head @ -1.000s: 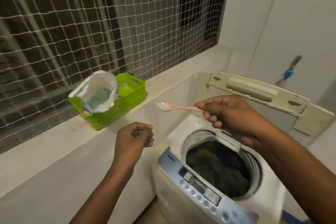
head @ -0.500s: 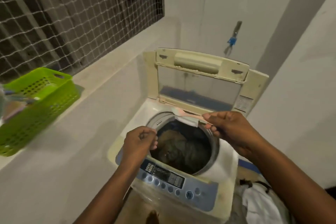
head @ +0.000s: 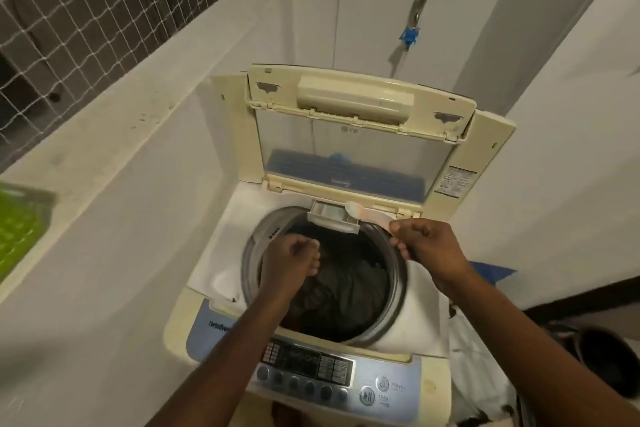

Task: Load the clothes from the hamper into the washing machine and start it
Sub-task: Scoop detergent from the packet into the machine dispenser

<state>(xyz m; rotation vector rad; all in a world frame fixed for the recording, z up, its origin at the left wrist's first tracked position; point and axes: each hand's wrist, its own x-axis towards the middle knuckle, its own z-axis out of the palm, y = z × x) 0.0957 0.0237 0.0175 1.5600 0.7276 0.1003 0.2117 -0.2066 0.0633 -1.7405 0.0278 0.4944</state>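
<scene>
Spoon over the detergent drawer, drum loaded.

My right hand (head: 427, 246) sits at the far right rim of the washing machine (head: 221, 253), fingers pinching the handle of a pink spoon (head: 367, 213) whose bowl lies over the small open detergent drawer (head: 330, 217) at the drum's back edge. My left hand (head: 291, 262) hovers above the drum, fingers curled into a loose fist, gripping nothing I can see. Dark clothes (head: 343, 291) fill the drum. Lid (head: 353, 135) upright behind it. Control panel (head: 311, 366) nearest me.

A pale concrete ledge (head: 114, 146) runs along the netted window, a green plastic basket (head: 20, 229) sitting on it. The top-loading washing machine (head: 221, 274) stands beside it.
</scene>
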